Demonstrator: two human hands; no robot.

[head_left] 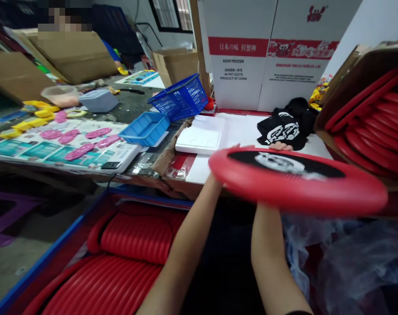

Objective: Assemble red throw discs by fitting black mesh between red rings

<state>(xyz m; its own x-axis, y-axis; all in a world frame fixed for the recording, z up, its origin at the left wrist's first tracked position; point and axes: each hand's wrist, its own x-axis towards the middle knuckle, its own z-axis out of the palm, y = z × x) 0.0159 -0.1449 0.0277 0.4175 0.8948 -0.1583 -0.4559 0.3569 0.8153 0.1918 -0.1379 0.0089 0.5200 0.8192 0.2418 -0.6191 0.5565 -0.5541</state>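
Raised over the near edge of the table is a red flying disc (300, 197), with a thick rounded rim and a black centre bearing a white print. My left hand (217, 178) grips its left end, mostly hidden by the rim, with fingertips just showing beyond it. Fingertips of my right hand (282, 146) curl over the far rim, while its palm is out of sight under the disc. Behind the disc lies a pile of black fabric pieces (280, 130) with white prints. A white foam lid or box (200, 134) sits to the left of them.
Red rings fill a blue-edged crate (120, 267) below left and a cardboard box (326, 103) at right. Blue baskets (146, 127) and pink pieces (80, 149) are on the left table. A white carton (240, 92) stands behind; clear plastic (356, 258) hangs below right. Another person is far left.
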